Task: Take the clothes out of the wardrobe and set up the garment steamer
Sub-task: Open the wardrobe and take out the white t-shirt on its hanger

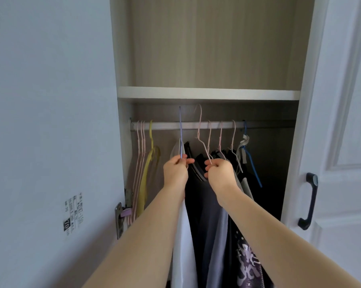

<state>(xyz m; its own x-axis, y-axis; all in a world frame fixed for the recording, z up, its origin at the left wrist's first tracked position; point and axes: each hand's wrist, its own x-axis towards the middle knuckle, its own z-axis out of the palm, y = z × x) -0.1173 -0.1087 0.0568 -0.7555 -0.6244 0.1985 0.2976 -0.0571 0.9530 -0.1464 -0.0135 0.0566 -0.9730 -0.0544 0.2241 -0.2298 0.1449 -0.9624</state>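
Inside the open wardrobe [206, 48], empty pink hangers [139, 163] and a yellow hanger [149, 161] are hung at the left end of the rail [167, 125]. A purple hanger [180, 134], its hook raised above the rail, is pinched by the left hand [175, 171], and a white garment [183, 235] is carried on it. A pink hanger [200, 129], likewise lifted, is gripped by the right hand [219, 173], with dark clothes [204, 204] hung below. A blue hanger [250, 161] is seen further right.
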